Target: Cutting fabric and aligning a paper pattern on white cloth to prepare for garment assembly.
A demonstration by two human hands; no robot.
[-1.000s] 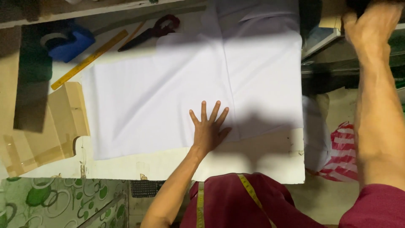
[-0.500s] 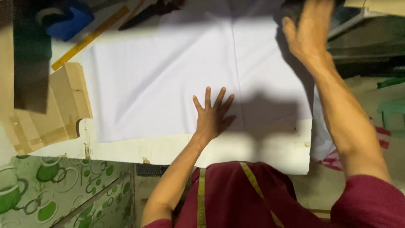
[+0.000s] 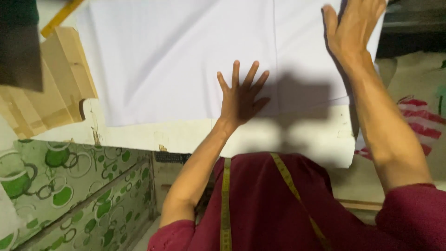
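We are pressing our left hand (image 3: pixel 241 100) flat on the white cloth (image 3: pixel 186 60), fingers spread wide, near the cloth's front edge, likely so that the fabric is being pinned against the work table (image 3: pixel 297 139) and cannot slide. Our right hand (image 3: pixel 353 30) is lying open on the cloth's right side, fingers together and gripping nothing, its palm seemingly sweeping the surface smooth. The cloth is covering most of the table, its front edge sitting just short of the table's rim. Left of the cloth, cardboard pattern pieces (image 3: pixel 51 88) are resting beside it, and a yellow ruler (image 3: pixel 60 16) is lying at its far-left corner. A yellow measuring tape (image 3: pixel 226 200) is hanging over our maroon shirt (image 3: pixel 269 209).
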